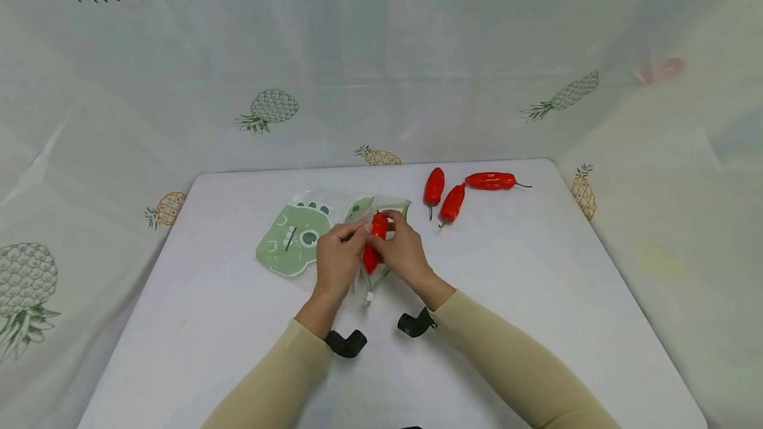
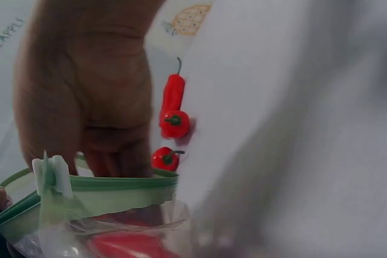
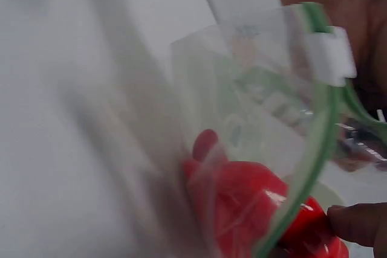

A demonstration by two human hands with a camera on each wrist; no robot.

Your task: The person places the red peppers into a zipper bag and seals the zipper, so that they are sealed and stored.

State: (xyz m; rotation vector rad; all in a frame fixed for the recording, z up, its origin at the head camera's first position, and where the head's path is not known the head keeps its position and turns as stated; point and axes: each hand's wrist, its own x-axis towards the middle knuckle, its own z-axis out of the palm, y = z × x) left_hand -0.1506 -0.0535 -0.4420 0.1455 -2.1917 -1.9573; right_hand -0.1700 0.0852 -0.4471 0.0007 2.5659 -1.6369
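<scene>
A clear zip bag [image 1: 389, 204] with a green rim and a white slider [image 3: 331, 55] is upright with its mouth parted. My left hand [image 1: 338, 258] pinches the bag's edge at its left side. My right hand [image 1: 406, 251] holds a glossy red chili pepper [image 1: 379, 225] at the bag's mouth, and its fingertip touches the pepper [image 3: 311, 231] in the right wrist view. More red [image 2: 127, 245] shows through the clear plastic in the left wrist view; whether it belongs to a second pepper I cannot tell.
Three red chili peppers lie at the back right: one upright-lying [image 1: 434, 187], one slanted [image 1: 453, 204], one sideways [image 1: 491, 181]. A flat bag with a green cartoon face [image 1: 292, 237] lies left of my hands. Behind the white table [image 1: 536, 296] hangs a pineapple-print sheet [image 1: 417, 104].
</scene>
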